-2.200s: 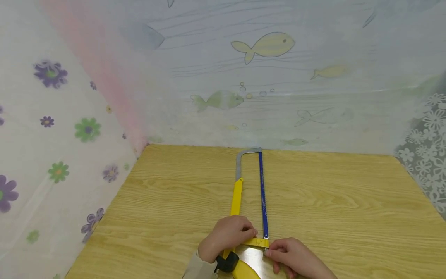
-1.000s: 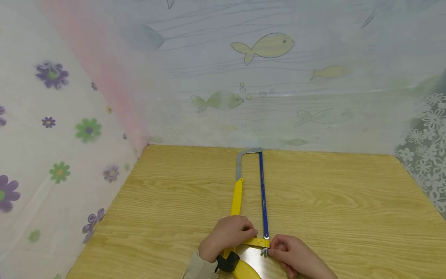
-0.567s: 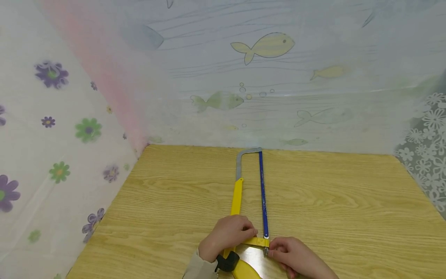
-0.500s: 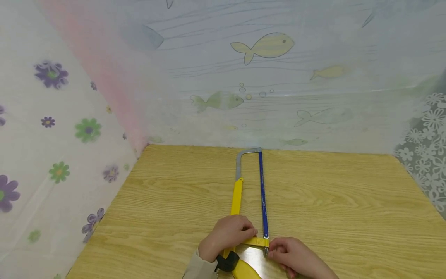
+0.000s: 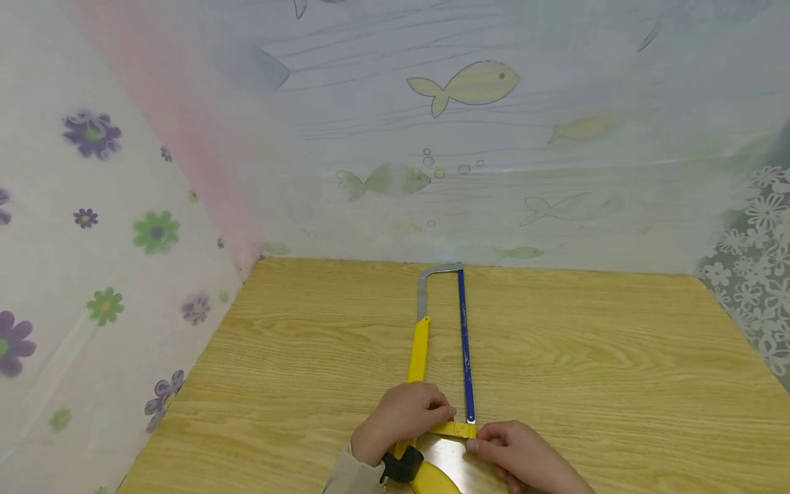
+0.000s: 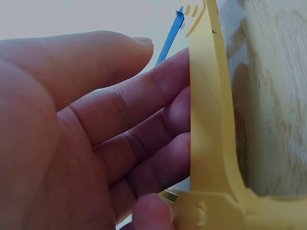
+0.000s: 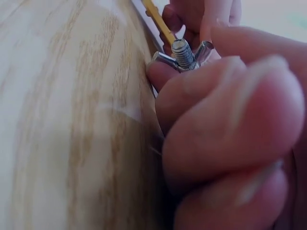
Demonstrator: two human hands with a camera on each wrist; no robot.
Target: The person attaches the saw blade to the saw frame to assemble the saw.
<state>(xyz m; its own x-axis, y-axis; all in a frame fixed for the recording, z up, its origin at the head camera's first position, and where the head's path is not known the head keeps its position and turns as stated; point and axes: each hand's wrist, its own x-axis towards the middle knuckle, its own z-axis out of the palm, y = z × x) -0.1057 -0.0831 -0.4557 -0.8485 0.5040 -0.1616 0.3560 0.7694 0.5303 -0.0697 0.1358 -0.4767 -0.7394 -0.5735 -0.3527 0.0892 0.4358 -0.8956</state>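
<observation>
A hacksaw with a yellow and grey frame (image 5: 418, 350) lies on the wood-grain table (image 5: 321, 343), its blue blade (image 5: 465, 343) on the right side. My left hand (image 5: 404, 413) holds the frame near the handle; the left wrist view has its fingers bent behind the yellow arm (image 6: 208, 110), fingertips hidden, thumb apart. At the blade's near end, my right hand (image 5: 521, 449) pinches a metal wing nut (image 7: 165, 59) between thumb and fingers. A threaded bolt (image 7: 182, 51) pokes out through the nut. Part of the yellow handle (image 5: 435, 480) shows at the bottom edge.
A fish-patterned sheet (image 5: 481, 137) hangs at the table's back edge, close to the saw's far end. Flower-patterned sheeting (image 5: 111, 261) borders the left side, and white-flowered sheeting (image 5: 756, 261) the right. A black band (image 5: 402, 464) is round the left wrist.
The right fingers shift a little around the wing nut, whose wings stand at different angles from frame to frame. Left hand and hacksaw stay in place.
</observation>
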